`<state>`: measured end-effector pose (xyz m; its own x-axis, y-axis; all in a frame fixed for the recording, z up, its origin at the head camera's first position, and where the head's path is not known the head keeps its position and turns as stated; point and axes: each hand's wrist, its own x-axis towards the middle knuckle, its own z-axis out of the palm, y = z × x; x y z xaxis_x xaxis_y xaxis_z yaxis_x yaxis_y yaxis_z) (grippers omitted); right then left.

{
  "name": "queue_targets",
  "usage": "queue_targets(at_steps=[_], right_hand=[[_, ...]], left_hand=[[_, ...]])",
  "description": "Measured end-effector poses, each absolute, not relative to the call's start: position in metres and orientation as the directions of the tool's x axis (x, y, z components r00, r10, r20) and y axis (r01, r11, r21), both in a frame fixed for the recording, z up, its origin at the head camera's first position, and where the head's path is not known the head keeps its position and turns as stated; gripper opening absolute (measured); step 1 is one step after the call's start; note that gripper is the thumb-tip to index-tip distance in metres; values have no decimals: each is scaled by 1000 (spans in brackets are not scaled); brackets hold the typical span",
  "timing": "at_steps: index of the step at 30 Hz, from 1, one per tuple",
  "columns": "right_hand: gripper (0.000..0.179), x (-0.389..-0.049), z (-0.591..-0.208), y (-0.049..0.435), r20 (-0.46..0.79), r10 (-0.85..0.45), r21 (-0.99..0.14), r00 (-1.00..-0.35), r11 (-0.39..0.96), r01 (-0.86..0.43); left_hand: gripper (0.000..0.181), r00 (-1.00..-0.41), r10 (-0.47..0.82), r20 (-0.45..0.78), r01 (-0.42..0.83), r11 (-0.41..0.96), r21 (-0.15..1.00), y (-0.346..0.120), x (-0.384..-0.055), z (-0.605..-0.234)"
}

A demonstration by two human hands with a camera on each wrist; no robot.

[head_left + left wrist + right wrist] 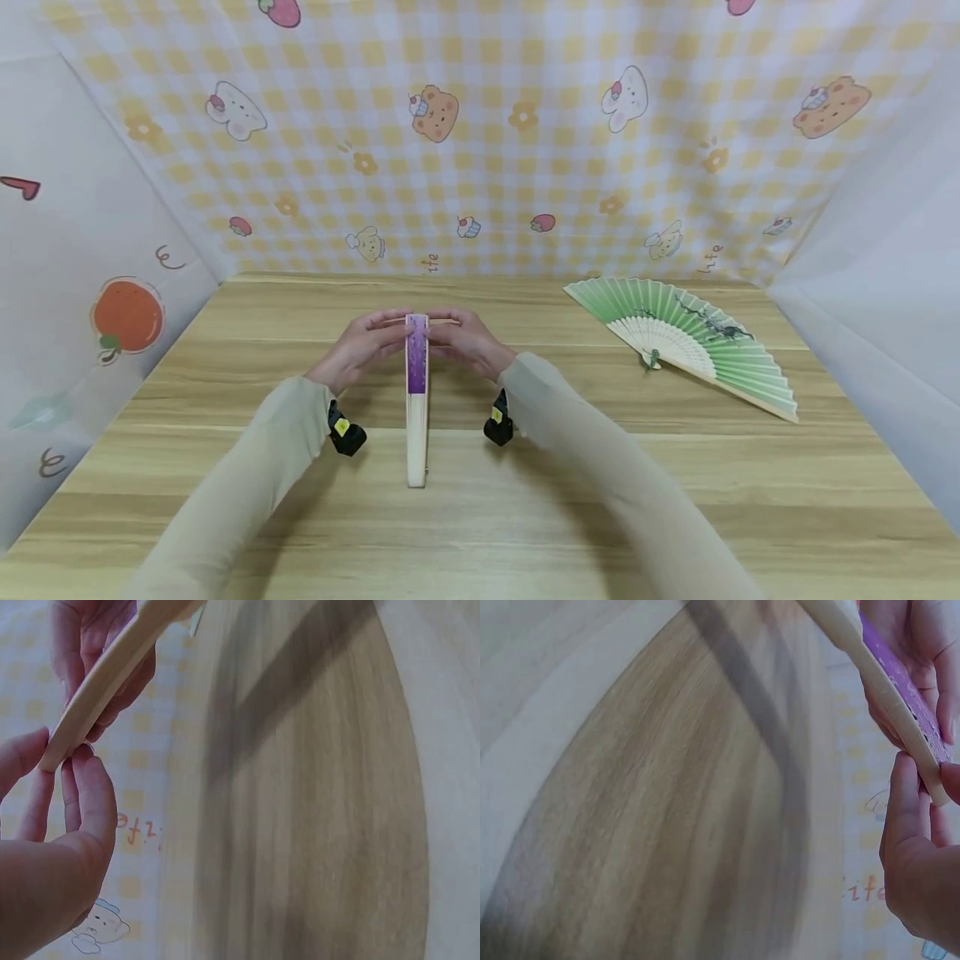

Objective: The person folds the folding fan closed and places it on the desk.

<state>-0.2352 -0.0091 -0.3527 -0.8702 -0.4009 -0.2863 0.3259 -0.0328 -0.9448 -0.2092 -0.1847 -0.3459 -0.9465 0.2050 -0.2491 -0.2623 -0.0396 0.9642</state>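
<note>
near centre, left hand [365, 343] and right hand [467, 340] pinch a folded purple fan [417, 400] in their fingers; uneven pulling could tear it.

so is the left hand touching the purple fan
Touching: the left wrist view shows the left hand pinching one end of the purple fan between thumb and fingers.

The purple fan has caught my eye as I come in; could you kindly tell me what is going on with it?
A person is holding the purple fan at its purple end, the left hand pinching one side and the right hand the other. It is folded at this moment. The green fan lies spread open on the table, off to the right, with neither hand on it.
</note>
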Motion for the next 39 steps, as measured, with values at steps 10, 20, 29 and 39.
queue_targets(at_steps=[10,20,29,39], right_hand=[[37,-244,-367,-13,-309,-368,-937,-877,-36,346],[39,-253,-372,-16,-334,-353,-930,-874,-26,367],[39,-256,-379,-20,-352,-344,-923,-871,-29,385],[40,-260,-383,-23,-367,-326,-916,-871,-38,400]], left_hand=[[49,-931,218,-292,-303,-18,953,-186,-220,-359],[49,-929,190,-317,-328,-30,944,-186,-228,-367],[47,-926,163,-341,-347,-10,938,-186,-230,-376],[47,-923,186,-337,-339,20,940,-186,-236,-380]])
